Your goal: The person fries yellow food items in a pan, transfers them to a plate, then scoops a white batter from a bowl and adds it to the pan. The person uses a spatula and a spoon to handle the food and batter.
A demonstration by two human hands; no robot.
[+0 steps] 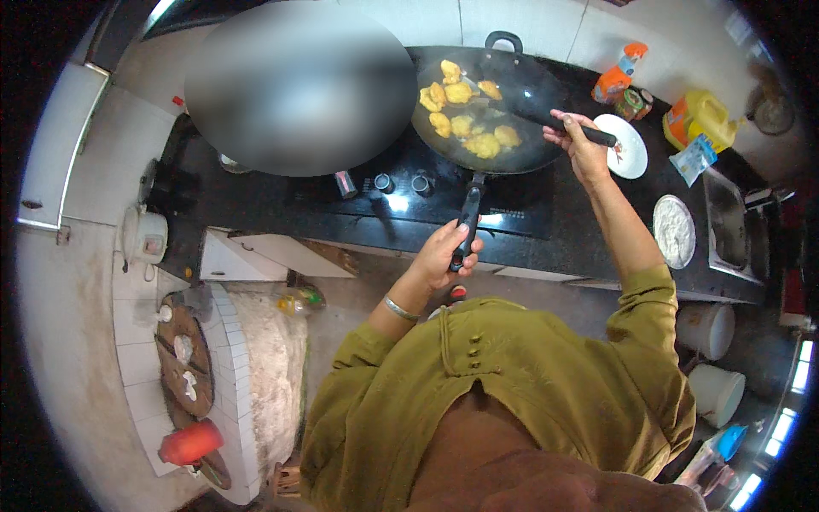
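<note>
My left hand (450, 251) grips the black handle (470, 208) of a large dark wok (544, 150) on the stove. In my right hand (579, 142) is the black handle of a spatula (534, 118), whose metal blade reaches in among the food. Several yellow fried pieces (483, 146) lie in the wok, some up its left side and others lower down in the middle. Steam blurs the wok's inside a little. Beside my right hand stands a white plate (633, 153) with a few small reddish bits on it.
Two stove knobs (384, 184) sit left of the wok handle. Along the right counter are an orange spray bottle (615, 78), jars (630, 102), a yellow oil jug (700, 121), a bowl of white powder (674, 230) and a sink (728, 224). A blurred oval hides the upper left.
</note>
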